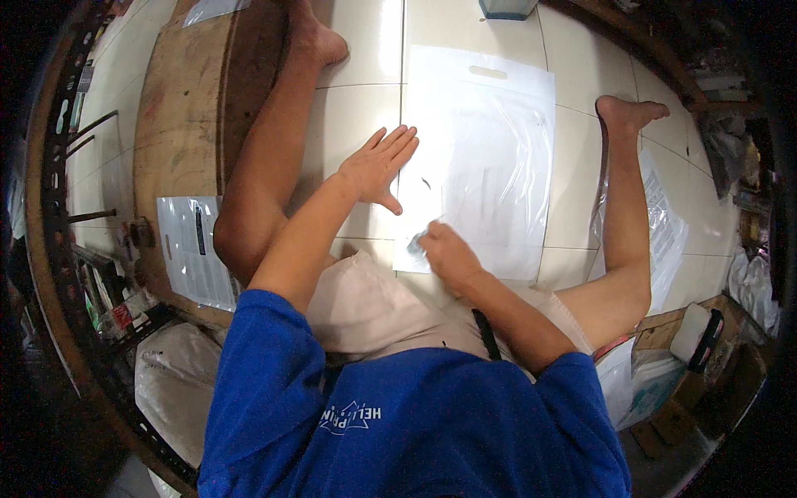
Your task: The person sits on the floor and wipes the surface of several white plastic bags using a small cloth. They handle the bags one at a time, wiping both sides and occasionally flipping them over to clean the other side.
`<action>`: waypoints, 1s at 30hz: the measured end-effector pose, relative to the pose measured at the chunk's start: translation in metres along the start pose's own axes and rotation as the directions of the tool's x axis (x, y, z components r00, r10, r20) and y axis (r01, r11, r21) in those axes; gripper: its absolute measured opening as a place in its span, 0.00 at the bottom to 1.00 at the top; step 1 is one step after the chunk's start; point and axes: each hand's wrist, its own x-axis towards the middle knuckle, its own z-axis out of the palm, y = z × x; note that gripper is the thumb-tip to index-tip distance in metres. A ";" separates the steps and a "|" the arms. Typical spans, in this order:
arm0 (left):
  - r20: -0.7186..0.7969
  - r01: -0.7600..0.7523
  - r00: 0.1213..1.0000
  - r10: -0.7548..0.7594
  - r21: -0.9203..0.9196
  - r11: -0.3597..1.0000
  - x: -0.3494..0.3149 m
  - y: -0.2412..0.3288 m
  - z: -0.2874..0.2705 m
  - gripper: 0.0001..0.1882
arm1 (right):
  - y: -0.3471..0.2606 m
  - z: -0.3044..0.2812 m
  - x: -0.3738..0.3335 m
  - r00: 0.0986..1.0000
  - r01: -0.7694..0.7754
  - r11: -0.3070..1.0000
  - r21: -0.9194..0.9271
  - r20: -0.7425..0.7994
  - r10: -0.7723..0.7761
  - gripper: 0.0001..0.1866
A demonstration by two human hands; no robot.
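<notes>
A flat white bag (506,199) with a cut-out handle slot lies on the tiled floor between my legs, and a shiny, wrinkled clear film shows over its right part. My left hand (378,170) is open over the bag's left edge, fingers spread and palm down; whether it touches is hard to tell. Near the bag's lower left corner, my right hand (451,256) is closed on a small crumpled bluish-grey wad (417,246), perhaps cloth, pressed against the bag. A short dark curved mark (426,181) shows on the white surface between my hands.
A wooden board (178,124) stands along the left, with a white printed bag (198,249) on it. Another clear-wrapped sheet (664,220) lies beyond my right leg. A blue-grey container (508,8) sits at the far edge. At lower right is a wooden box (664,419) of items.
</notes>
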 end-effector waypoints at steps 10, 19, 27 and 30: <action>-0.064 -0.030 0.998 0.027 -0.047 0.998 -0.001 -0.002 0.007 0.70 | -0.017 0.009 0.008 0.997 0.069 0.990 -0.124 -0.036 -0.074 0.07; -0.004 0.015 1.000 -0.015 0.003 1.000 0.005 0.003 0.004 0.70 | -0.022 0.030 0.012 0.977 0.046 0.999 -0.012 -0.209 -0.048 0.07; -0.014 0.016 1.000 -0.016 -0.007 1.000 0.002 0.006 -0.001 0.68 | 0.056 -0.034 -0.047 0.828 -0.436 0.900 0.030 -0.379 0.414 0.08; 0.002 0.044 0.999 -0.044 0.033 0.998 0.003 0.016 -0.007 0.68 | 0.054 -0.055 -0.051 0.728 -0.523 0.844 0.119 -0.451 0.515 0.09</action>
